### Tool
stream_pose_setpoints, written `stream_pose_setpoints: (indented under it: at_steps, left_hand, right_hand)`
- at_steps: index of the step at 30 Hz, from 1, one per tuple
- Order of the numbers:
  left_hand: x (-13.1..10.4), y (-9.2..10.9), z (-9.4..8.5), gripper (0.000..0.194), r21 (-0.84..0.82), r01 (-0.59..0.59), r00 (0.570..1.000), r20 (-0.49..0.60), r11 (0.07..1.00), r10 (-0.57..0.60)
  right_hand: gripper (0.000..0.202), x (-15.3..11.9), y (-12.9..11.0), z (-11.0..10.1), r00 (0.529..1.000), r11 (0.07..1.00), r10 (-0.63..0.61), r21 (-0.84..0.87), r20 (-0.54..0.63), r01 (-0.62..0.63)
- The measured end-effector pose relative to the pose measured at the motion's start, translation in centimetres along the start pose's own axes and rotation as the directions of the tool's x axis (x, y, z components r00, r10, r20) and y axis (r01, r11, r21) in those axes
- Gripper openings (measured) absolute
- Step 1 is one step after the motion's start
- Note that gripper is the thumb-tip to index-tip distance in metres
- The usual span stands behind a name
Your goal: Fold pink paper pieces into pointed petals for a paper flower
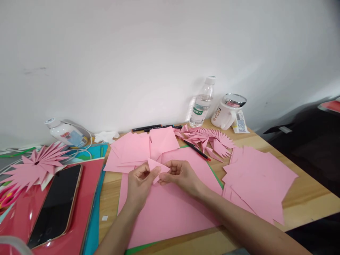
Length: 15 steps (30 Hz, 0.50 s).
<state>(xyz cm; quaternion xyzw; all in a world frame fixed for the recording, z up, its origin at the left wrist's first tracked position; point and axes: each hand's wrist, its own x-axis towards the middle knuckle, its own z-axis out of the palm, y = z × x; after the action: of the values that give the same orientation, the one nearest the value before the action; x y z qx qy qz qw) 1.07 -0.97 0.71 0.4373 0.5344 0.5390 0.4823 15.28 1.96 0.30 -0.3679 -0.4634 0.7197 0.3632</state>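
Note:
A small folded piece of pink paper (156, 165) is pinched between both hands, above a large pink sheet (172, 216) on the wooden table. My left hand (142, 180) grips its left side, thumb on top. My right hand (179, 175) holds the right corner with thumb and fingers pressed together. Just behind the hands lie loose pink squares (135, 148) and a creased pink sheet (164, 140). Another pile of pink squares (259, 177) is spread to the right. Beyond my right hand sits a fan of folded pink pieces (209, 136).
A water bottle (202, 102) and a lidded white mug (225, 113) stand by the wall. Pens (147, 127) lie along the back, and a black pen (196, 149) nearer. Left are a phone (57, 205), a pleated pink paper rosette (37, 163), pink scissors (7, 196) and a white bottle (66, 134).

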Motion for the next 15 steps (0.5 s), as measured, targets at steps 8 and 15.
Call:
stream_pose_setpoints:
  at_steps: [8,15]
  left_hand:
    - [0.12,0.80,0.02,0.029,0.004,0.019,1.000,-0.009,1.000,-0.019]
    - [0.20,0.53,0.13,0.025,-0.016,0.106,0.993,0.053,0.994,-0.105]
  right_hand:
    - [0.036,-0.04,-0.02,0.00,1.000,1.000,-0.020,0.016,-0.007,0.021]
    - [0.042,-0.08,0.05,0.25,0.994,0.999,-0.038,-0.022,-0.106,0.035]
